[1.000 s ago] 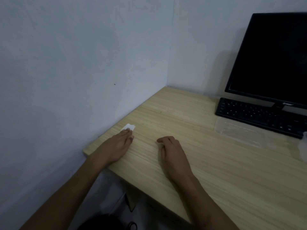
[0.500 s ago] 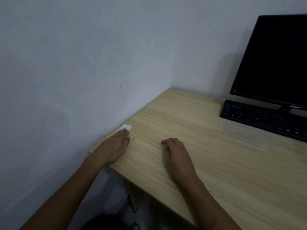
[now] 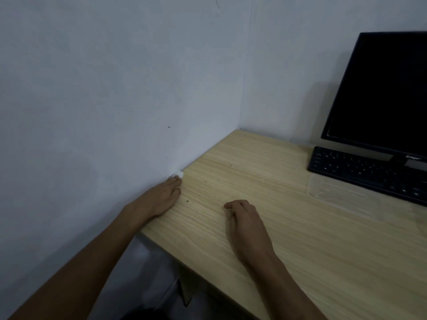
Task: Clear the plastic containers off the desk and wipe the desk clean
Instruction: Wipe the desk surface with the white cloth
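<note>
So, head view: wiping's underway. Left hand (image 3: 161, 197) presses a white tissue (image 3: 177, 174) flat under its fingertips at the worktop (image 3: 300, 250) edge by the wall. Right hand (image 3: 245, 218) rests loosely curled, holding nothing. One clear plastic container (image 3: 342, 197), I think, sits uncleared before the keyboard (image 3: 360, 169). Few specks left.

Dim, flat, bluish indoor light, soft shadows, slight grain, wide-angle bending at edges.
</note>
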`<state>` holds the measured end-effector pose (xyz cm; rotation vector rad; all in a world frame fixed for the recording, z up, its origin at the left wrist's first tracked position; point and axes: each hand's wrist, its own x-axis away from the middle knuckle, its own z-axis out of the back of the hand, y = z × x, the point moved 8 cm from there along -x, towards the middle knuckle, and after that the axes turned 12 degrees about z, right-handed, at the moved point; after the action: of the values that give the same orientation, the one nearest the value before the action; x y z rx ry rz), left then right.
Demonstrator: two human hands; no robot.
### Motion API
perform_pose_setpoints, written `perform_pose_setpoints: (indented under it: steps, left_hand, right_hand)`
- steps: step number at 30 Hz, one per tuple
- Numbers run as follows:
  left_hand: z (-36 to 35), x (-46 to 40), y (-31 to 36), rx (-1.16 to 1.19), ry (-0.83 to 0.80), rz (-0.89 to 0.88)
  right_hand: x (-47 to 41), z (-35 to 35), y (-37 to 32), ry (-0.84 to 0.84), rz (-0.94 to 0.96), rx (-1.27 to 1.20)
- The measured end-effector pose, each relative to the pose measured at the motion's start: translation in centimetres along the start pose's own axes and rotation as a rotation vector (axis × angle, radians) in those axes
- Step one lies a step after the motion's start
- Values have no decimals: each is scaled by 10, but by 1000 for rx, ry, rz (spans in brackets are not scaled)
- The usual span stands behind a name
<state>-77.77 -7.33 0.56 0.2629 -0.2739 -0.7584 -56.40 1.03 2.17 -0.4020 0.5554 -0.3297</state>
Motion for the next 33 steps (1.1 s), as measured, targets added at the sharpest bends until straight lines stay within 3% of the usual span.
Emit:
perform_pose_setpoints:
  steps: [9, 19, 25, 33]
  left_hand:
    - [-2, -21, 27, 5, -31, -45]
    - [-19, 45, 3, 6, 7, -163]
    - [-1, 44, 1, 14, 173, -214]
    - [-10, 33, -4, -201, 19, -419]
  right_hand:
    - [1, 2, 1, -10, -13, 3]
    - [1, -1, 3, 9, -9, -24]
    - [2, 0, 3, 13, -6, -18]
    - [1, -1, 4, 7, -3, -19]
